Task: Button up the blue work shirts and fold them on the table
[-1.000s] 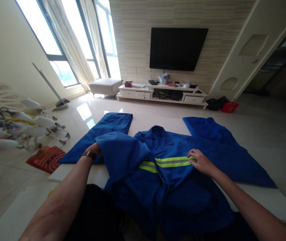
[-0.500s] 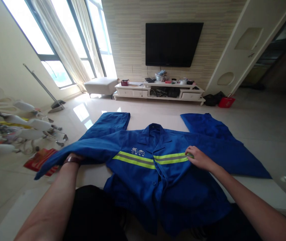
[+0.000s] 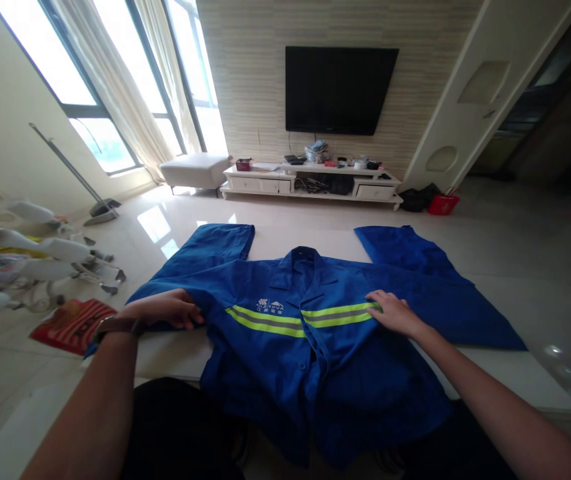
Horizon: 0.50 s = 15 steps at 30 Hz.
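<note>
A blue work jacket (image 3: 275, 360) lies spread out front side up, with its collar away from me. Across its chest runs a yellow-green and grey reflective stripe (image 3: 270, 323), with white lettering above it on the left. My right hand (image 3: 393, 315) pinches the cloth at the right end of the stripe, thumb and fingertips together on it. Over the left sleeve is my left hand (image 3: 173, 310), a band on its wrist. Its fingers are loosely bent and apart, close to the jacket's side, with nothing visible in them.
The jacket lies on a white surface (image 3: 525, 380) in front of my knees. To the left are a red bag (image 3: 73, 323) and a white-padded metal frame (image 3: 65, 250). Farther off stand a long-handled dustpan (image 3: 103, 210), a white stool (image 3: 195, 172) and a TV cabinet (image 3: 260, 183).
My left hand has come out from under the left sleeve and moved right, now above the cloth. The sleeve's near edge has shifted. My right hand stays at the stripe's end.
</note>
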Motion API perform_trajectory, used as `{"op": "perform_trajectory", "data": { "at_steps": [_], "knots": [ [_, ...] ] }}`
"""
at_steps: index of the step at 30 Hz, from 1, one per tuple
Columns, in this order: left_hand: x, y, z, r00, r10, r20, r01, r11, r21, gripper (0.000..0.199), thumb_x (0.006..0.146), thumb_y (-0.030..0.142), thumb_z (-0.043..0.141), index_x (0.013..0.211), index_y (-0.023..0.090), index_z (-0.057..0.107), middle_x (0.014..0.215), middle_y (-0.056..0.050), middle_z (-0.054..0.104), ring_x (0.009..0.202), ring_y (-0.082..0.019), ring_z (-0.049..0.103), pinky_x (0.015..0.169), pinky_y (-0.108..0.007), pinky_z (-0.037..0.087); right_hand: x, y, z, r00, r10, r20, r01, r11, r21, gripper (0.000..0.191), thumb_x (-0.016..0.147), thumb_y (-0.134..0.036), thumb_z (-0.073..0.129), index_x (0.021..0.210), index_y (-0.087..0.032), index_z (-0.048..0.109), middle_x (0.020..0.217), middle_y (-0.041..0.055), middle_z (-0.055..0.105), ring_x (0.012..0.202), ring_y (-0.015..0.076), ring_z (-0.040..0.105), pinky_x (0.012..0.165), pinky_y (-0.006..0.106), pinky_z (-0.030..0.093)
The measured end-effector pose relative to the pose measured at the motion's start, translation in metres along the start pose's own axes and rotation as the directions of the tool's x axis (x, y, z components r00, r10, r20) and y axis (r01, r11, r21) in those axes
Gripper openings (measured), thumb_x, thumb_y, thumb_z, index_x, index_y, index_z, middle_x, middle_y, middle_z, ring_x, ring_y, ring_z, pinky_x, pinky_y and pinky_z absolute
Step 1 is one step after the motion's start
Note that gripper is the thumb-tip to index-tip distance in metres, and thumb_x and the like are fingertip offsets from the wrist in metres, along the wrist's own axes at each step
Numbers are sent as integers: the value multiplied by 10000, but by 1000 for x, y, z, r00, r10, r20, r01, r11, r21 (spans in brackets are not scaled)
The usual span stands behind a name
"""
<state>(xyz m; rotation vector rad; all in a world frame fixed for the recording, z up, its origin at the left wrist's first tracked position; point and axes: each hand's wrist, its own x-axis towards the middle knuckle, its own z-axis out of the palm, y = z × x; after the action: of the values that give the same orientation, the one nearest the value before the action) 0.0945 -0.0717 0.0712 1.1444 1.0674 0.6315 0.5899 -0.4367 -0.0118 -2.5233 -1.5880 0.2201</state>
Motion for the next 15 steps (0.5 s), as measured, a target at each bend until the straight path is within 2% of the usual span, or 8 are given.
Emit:
{"op": "perform_trajectory", "data": {
  "at_steps": [2,3,4,5,7,9,12,15],
  "knots": [
    [3,12,5,973,-135,187,115,987,114,212,777,42,726,979,103,746,816,-131,746,710,-293,723,535,-322,554,11,12,-7,999,33,-32,-34,999,-26,404,981,-472,454,1291,-276,622,1395,105,605,1233,326,570,987,536,468],
    [8,19,10,950,-154,272,110,979,171,227,766,33,722,980,99,753,839,-147,754,740,-306,731,566,-330,566,19,20,-11,998,54,-44,-56,997,-46,395,987,-453,445,1287,-263,618,1400,109,602,1257,320,559,997,526,465],
    [15,24,16,937,-119,329,49,976,214,245,765,45,729,1001,103,755,896,-155,763,807,-312,738,631,-336,584,29,28,-16,996,79,-51,-82,994,-67,384,990,-424,443,1284,-249,614,1409,116,596,1284,314,545,1010,514,462],
    [25,27,23,943,-41,331,-46,967,251,262,754,68,753,1012,114,753,956,-150,766,889,-314,736,711,-336,594,41,37,-21,993,103,-54,-108,990,-87,375,988,-390,447,1288,-233,610,1420,126,589,1309,309,529,1022,502,458],
    [52,26,37,965,159,210,-225,915,336,303,688,114,824,974,148,733,1059,-126,753,1102,-328,684,885,-336,571,69,53,-29,987,148,-60,-155,981,-117,378,980,-334,464,1308,-206,599,1449,150,568,1357,309,494,1043,492,448],
    [83,13,46,965,261,28,-246,865,437,320,585,119,863,841,172,679,1068,-120,722,1303,-374,559,1017,-369,507,97,65,-34,980,182,-74,-191,973,-131,390,973,-302,480,1328,-188,594,1471,175,548,1397,325,458,1044,508,444],
    [122,-15,44,962,246,-114,-154,841,519,336,508,137,855,714,197,597,949,-109,660,1417,-444,412,1133,-487,389,131,73,-33,977,194,-89,-205,968,-146,406,950,-283,537,1333,-169,604,1439,197,574,1398,350,456,1030,522,443],
    [136,-31,32,956,255,-148,-142,839,526,261,542,170,826,652,221,595,784,-60,590,1323,-438,494,1120,-465,393,145,74,-30,984,156,-81,-168,973,-158,354,926,-264,582,1253,-156,660,1311,176,660,1299,337,541,1015,468,446]
  ]
}}
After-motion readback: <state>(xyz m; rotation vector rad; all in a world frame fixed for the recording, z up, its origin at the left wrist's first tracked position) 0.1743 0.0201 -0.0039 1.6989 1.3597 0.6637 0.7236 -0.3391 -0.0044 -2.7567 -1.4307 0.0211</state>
